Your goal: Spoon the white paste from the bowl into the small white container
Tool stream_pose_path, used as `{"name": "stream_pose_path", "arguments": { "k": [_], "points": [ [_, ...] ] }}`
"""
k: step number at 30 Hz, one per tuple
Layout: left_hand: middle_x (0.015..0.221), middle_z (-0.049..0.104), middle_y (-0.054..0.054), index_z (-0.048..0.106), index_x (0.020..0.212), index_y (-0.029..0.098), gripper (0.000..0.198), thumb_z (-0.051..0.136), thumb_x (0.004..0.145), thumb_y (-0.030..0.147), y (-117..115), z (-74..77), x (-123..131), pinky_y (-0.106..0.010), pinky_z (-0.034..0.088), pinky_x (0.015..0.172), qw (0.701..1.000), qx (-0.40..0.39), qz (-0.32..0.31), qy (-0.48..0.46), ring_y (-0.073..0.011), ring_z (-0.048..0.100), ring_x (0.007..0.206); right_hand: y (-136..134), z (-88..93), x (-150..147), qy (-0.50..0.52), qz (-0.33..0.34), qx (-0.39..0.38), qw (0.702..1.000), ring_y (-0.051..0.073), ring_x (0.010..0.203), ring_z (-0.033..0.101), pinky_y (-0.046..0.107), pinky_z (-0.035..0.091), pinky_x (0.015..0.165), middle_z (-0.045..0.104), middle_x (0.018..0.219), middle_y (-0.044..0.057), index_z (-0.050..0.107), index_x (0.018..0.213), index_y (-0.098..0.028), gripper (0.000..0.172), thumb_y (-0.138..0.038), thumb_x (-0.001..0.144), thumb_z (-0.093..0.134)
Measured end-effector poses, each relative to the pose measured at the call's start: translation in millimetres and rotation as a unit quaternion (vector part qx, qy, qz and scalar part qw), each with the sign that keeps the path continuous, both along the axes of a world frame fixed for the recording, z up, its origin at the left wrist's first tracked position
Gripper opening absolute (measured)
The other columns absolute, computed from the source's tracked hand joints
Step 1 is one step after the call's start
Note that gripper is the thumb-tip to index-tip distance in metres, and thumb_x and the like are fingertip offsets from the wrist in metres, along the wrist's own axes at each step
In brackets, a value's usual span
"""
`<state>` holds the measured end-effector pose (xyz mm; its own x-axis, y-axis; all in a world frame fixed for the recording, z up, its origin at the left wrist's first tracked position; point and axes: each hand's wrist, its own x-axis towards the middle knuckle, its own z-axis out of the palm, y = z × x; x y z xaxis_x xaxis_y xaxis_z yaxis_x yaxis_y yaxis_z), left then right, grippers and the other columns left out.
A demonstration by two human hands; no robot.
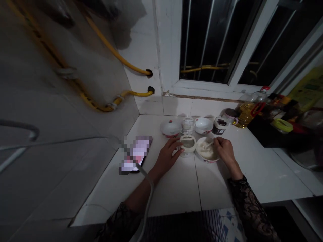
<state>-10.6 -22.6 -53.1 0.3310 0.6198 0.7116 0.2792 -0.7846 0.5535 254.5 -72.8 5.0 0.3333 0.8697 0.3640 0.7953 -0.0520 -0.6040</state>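
Observation:
My right hand (224,150) pinches the handle of a white spoon (210,144). The spoon's bowl end sits in a pale, milky mixture (206,152) inside a patterned white bowl (209,161). Just left of that bowl stands a small clear container with a whitish rim (188,154). The fingertips and thumb of my left hand (168,154) grip the container's left edge. Behind these are a white bowl with a red base (171,129), a clear round jar (188,125) and another white bowl (204,125).
A phone (137,154) with a lit, blurred screen lies on the white tiled counter (174,191). Rightward are a dark-filled jar (220,126), a handled cup (230,117), an oil bottle (246,112) and several condiments. A grey cable (150,198) hangs before my left forearm; yellow pipes (88,101) run along the wall.

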Motion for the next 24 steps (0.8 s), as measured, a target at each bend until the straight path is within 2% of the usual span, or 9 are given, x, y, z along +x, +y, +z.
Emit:
{"name": "stream_pose_path", "arguments": {
  "k": [8, 15, 21, 24],
  "points": [
    [0.118, 0.061, -0.010, 0.062, 0.106, 0.022, 0.016, 0.056, 0.093, 0.030, 0.2, 0.3, 1.2, -0.032, 0.060, 0.074, 1.000, 0.007, -0.003, -0.011, -0.0213, 0.064, 0.106, 5.6, -0.1, 8.1, 0.155, -0.038, 0.004, 0.987, 0.013, 0.047, 0.042, 0.026, 0.031, 0.050, 0.051, 0.045, 0.000, 0.058, 0.050, -0.019, 0.037, -0.050, 0.068, 0.048],
    [0.119, 0.060, -0.011, 0.062, 0.105, 0.021, 0.015, 0.057, 0.093, 0.028, 0.1, 0.2, 1.5, -0.030, 0.060, 0.073, 1.000, 0.011, -0.007, -0.017, -0.0200, 0.064, 0.104, 4.6, -1.1, 2.3, 0.161, 0.004, -0.011, 0.987, 0.012, 0.048, 0.041, 0.024, 0.028, 0.048, 0.051, 0.045, -0.001, 0.061, 0.051, -0.018, 0.037, -0.050, 0.067, 0.052],
    [0.118, 0.060, -0.010, 0.061, 0.105, 0.021, 0.015, 0.056, 0.093, 0.028, 1.4, -1.0, 1.0, -0.031, 0.060, 0.075, 1.000, 0.015, 0.001, -0.008, -0.0198, 0.064, 0.104, 10.0, -2.2, 12.3, 0.294, -0.021, -0.009, 0.956, 0.009, 0.041, 0.033, 0.025, 0.023, 0.043, 0.042, 0.038, -0.003, 0.056, 0.045, -0.018, 0.029, -0.043, 0.060, 0.056],
    [0.118, 0.060, -0.011, 0.061, 0.105, 0.021, 0.014, 0.057, 0.093, 0.027, 1.7, -1.7, 0.8, -0.031, 0.060, 0.076, 1.000, 0.017, -0.001, -0.008, -0.0201, 0.064, 0.105, 12.2, -4.5, 17.2, 0.321, -0.022, -0.009, 0.947, 0.008, 0.039, 0.031, 0.025, 0.020, 0.041, 0.042, 0.038, -0.003, 0.054, 0.045, -0.019, 0.028, -0.042, 0.061, 0.058]
  ]
}}
